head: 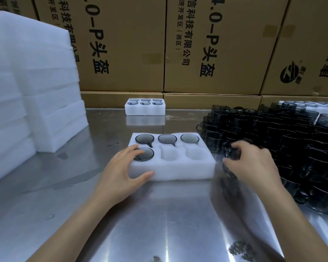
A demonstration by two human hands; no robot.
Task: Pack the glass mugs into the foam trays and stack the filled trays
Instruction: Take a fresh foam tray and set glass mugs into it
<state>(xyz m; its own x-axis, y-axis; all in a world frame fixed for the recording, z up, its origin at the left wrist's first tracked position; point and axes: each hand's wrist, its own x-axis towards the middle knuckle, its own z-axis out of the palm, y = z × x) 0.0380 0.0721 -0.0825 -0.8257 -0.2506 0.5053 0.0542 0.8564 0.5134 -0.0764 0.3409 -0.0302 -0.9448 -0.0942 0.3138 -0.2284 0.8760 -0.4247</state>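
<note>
Your left hand (pixel 125 165) rests on the near left corner of the foam tray (pixel 178 167) in front of you, fingers (pixel 138 149) fairly straight and laid over the rim of the mug in the front left pocket (pixel 146 154), thumb stretched along the tray's front wall. It presses and steadies; it does not curl round anything.

That tray sits on the steel tabletop (pixel 159 214) and has six round pockets. The three back pockets each hold a smoky glass mug (pixel 167 138), mouth up. The front left pocket holds a fourth mug. The front middle pocket (pixel 169 155) and front right pocket (pixel 196 154) show only white foam.

Your right hand (pixel 254 163) is just beside the tray's right end, at the near edge of the loose mugs (pixel 292 148) that crowd the right side of the tabletop. Its fingers are curled round a dark mug (pixel 233 154), but the hand is blurred, so the exact hold is hard to read.

Farther back on the tabletop, well apart from the near tray, stands a second foam tray (pixel 145 109) with all six pockets filled. To your left rise tall stacks of white foam blocks (pixel 36 82). Brown cardboard cartons (pixel 206 44) with printed black lettering form a wall behind the tabletop.
</note>
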